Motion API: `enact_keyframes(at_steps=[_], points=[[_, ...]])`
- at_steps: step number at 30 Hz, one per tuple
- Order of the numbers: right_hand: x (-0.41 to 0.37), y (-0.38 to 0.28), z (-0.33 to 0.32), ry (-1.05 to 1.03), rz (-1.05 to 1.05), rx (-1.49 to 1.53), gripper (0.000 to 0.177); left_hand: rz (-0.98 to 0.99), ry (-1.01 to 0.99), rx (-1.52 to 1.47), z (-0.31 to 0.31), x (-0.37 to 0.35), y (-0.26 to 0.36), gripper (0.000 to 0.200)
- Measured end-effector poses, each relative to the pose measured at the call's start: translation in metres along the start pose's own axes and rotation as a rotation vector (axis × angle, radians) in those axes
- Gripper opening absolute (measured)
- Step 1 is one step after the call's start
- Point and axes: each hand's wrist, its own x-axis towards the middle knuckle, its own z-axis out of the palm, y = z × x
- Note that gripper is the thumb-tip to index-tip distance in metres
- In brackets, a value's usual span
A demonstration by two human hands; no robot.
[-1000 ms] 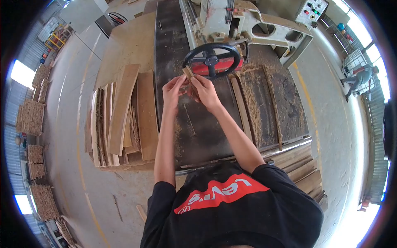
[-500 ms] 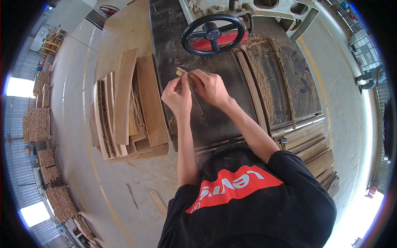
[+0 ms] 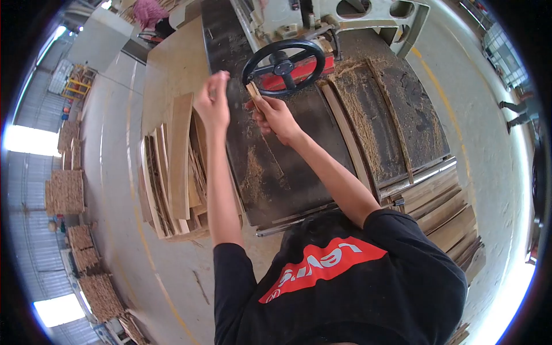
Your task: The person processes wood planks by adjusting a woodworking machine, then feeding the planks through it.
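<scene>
My right hand (image 3: 274,117) is closed around a small light wood piece (image 3: 253,91), held just below the black handwheel (image 3: 283,68) of the machine. My left hand (image 3: 213,102) is raised to the left, above the edge of the dark machine table (image 3: 287,172). It is blurred by motion, and its fingers are bent; whether anything lies between them is not clear. Sawdust (image 3: 253,178) lies on the table below the hands.
Long boards (image 3: 180,155) are stacked at the left of the machine table, with more planks (image 3: 443,213) at the lower right. A wood strip (image 3: 348,129) lies along the table. One person (image 3: 152,14) is at the upper left, another (image 3: 520,109) at the far right.
My hands have come apart. The left one has moved up and left, away from the wood piece, which stays in my right hand. A person has come into view at the upper left.
</scene>
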Motion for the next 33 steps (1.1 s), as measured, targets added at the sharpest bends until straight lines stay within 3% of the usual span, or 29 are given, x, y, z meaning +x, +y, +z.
enact_keyframes(at_steps=[5,12,16,21,24,27,31,33], points=[[0.024,-0.005,0.0,0.047,0.01,0.012,0.038,0.035,-0.291,0.19,0.009,0.083,0.019,0.033],[0.026,-0.02,0.015,0.171,-0.04,-0.197,0.039,0.131,-0.783,0.367,0.056,0.107,0.042,0.056],[0.037,-0.025,0.004,0.051,0.021,0.041,0.038,0.186,-0.968,0.594,0.084,0.1,0.057,0.066],[0.03,-0.035,0.018,0.253,-0.061,-0.552,0.039,0.216,-0.973,0.605,0.096,0.101,0.049,0.053],[0.034,-0.036,0.019,0.229,0.006,-0.471,0.041,0.356,-0.968,0.47,0.099,0.1,0.049,0.051],[0.037,-0.034,0.008,0.036,0.155,-0.004,0.035,0.441,-0.892,0.479,0.116,0.103,0.033,0.052],[0.038,-0.038,-0.002,-0.153,0.236,0.397,0.03,0.313,-0.92,0.335,0.116,0.102,0.023,0.043],[0.049,-0.032,-0.015,-0.337,0.387,0.794,0.03,0.239,-0.937,0.286,0.113,0.1,0.027,0.04]])
